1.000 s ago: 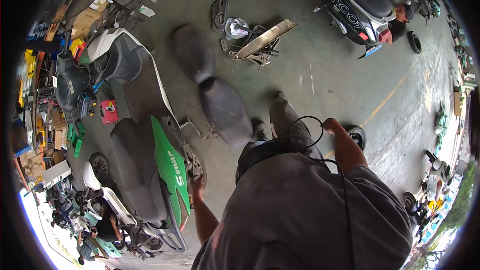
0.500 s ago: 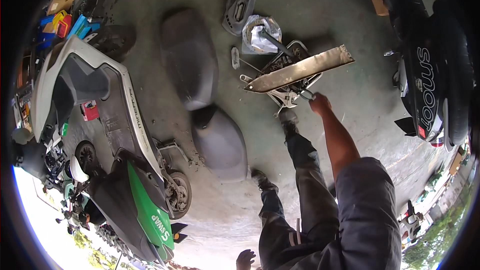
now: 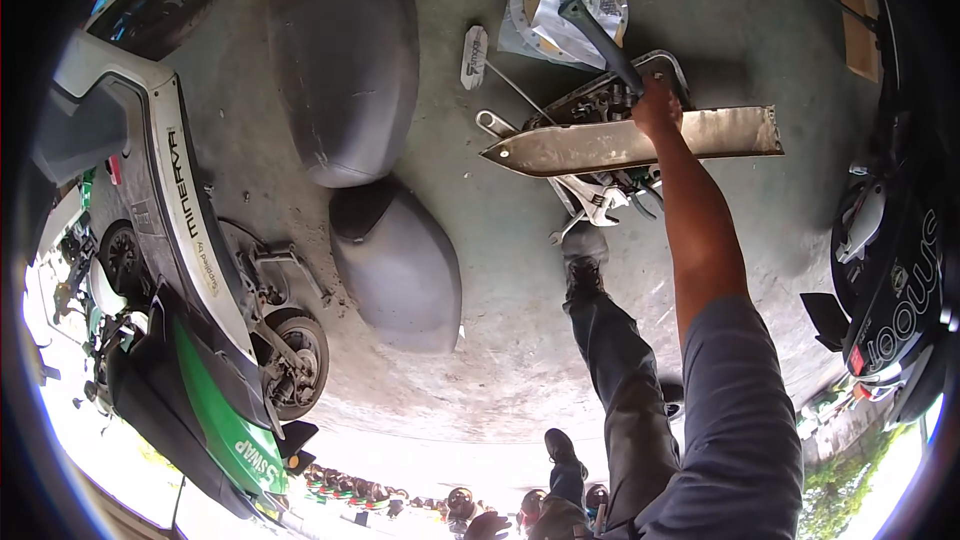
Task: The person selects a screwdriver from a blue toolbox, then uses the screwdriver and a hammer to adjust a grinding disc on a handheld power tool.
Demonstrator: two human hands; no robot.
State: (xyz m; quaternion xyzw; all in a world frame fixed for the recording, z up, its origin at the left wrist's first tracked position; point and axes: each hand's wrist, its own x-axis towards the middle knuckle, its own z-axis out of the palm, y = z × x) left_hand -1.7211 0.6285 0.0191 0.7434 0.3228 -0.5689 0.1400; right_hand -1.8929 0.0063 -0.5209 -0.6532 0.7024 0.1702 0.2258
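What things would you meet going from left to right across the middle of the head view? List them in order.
White and green scooter → small scooter wheel → grey seat → metal plate with the right hand reaching just above it → black scooter.

We see a grey concrete floor [image 3: 500, 270] bearing two grey scooter seat covers [image 3: 345, 60], a tool tray [image 3: 610, 110] far right, wrenches [image 3: 590, 202] and a scooter [image 3: 190, 270] left
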